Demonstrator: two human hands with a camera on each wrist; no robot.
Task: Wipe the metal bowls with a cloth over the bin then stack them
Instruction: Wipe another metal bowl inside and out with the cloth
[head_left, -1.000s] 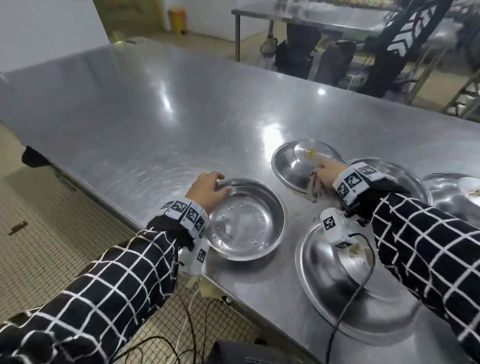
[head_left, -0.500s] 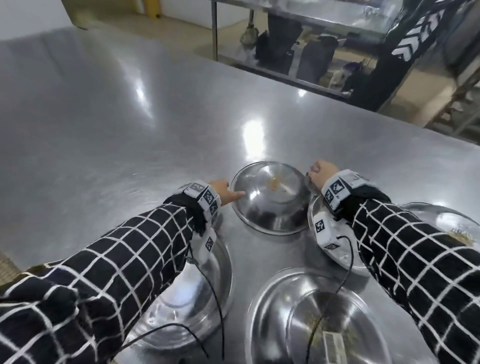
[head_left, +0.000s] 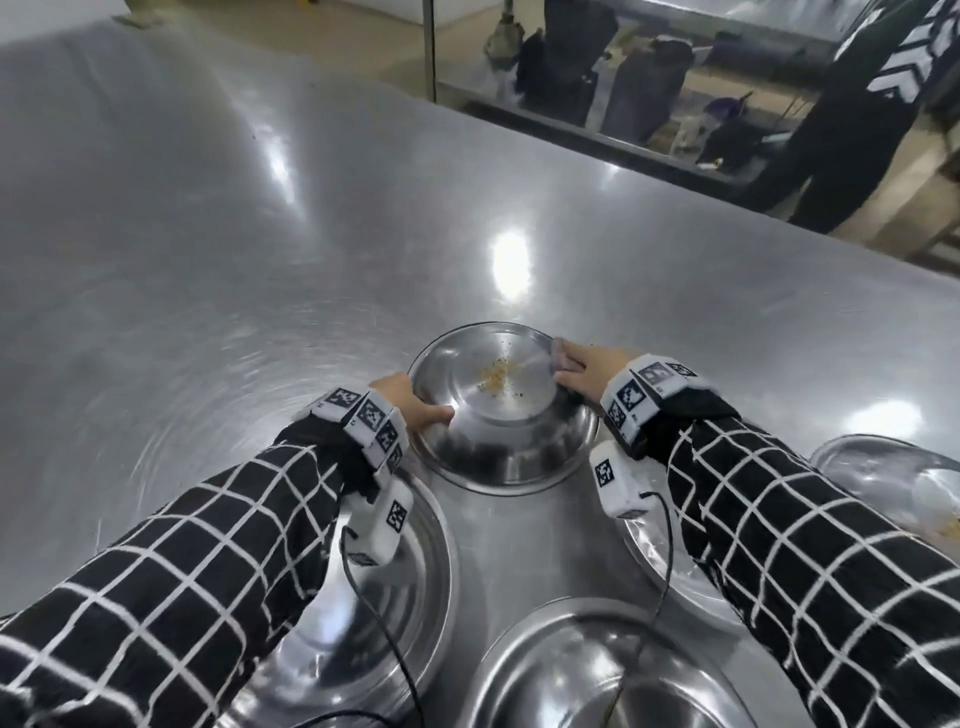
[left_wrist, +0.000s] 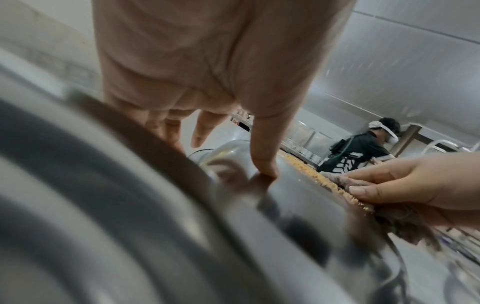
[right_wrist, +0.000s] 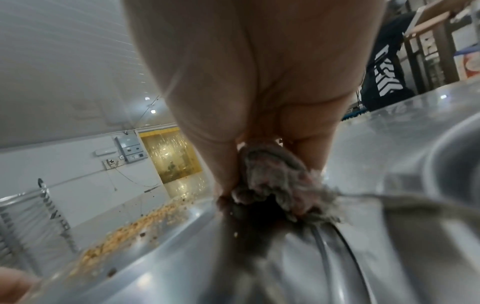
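A broad stainless steel table (head_left: 218, 270) fills most of the head view, streaked with glare. Beyond its far edge a second steel bench (head_left: 675, 31) and a standing person in dark clothing (head_left: 857, 104) are seen; the same figure is picked up in the left wrist view, blurred.

Five metal bowls are counted on the near part of the table. The crumb-soiled bowl (head_left: 501, 410) sits farthest out, between the two hands, its inside dotted with yellowish crumbs (head_left: 498, 376). A clean-looking bowl (head_left: 410, 587) lies under the left forearm, a large bowl (head_left: 587, 675) at the bottom edge, another bowl (head_left: 649, 551) mostly hidden under the right forearm, and a last bowl (head_left: 893, 478) at the far right.

Both forearms are covered by black-and-white checked sleeves (head_left: 171, 587), with marker-tagged wrist bands (head_left: 366, 415) and cabled camera units strapped on.

The left hand (head_left: 410, 405) is set on the left rim of the crumb-soiled bowl — thumb curled over the rim onto the inner wall, fingers down the outside, so the rim is pinched between them. The right hand (head_left: 589, 371) is laid at the opposite rim; a grey, frayed cloth (right_wrist: 272, 183) is gripped in its curled fingers and pressed against the bowl's edge. Crumbs are seen right up against the cloth in both wrist views.
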